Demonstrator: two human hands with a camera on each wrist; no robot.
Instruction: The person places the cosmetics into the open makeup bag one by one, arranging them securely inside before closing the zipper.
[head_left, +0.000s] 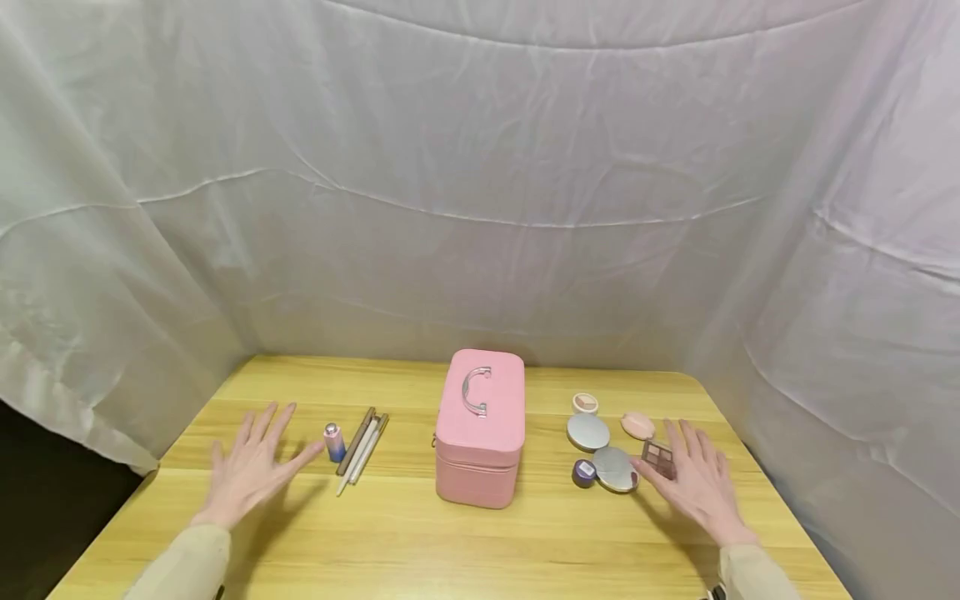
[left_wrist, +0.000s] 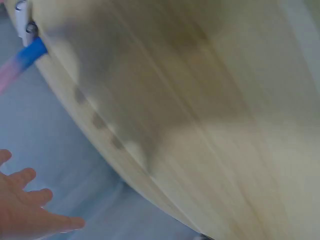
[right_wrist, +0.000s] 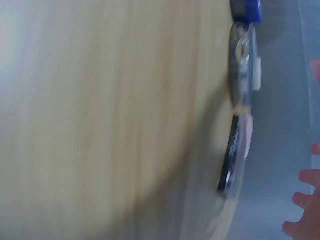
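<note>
My left hand (head_left: 251,467) is spread over the left of the table, fingers straight, holding nothing. Its thumb tip points at a pink-and-blue bottle (head_left: 334,442) with a silver top. Beside that bottle lie several slim makeup pencils (head_left: 363,447). On the right, my right hand (head_left: 693,481) is spread too, its thumb overlapping the edge of an eyeshadow palette (head_left: 659,458) in the head view. Close by are a silver round compact (head_left: 616,469) and a pale pink oval item (head_left: 637,425). A pink makeup case (head_left: 480,429) with a silver handle stands closed between the hands.
A second silver compact (head_left: 588,432), a small round white-rimmed pan (head_left: 585,403) and a dark purple jar (head_left: 583,473) sit right of the case. Pale curtains (head_left: 480,208) hang behind and beside the wooden table (head_left: 420,550).
</note>
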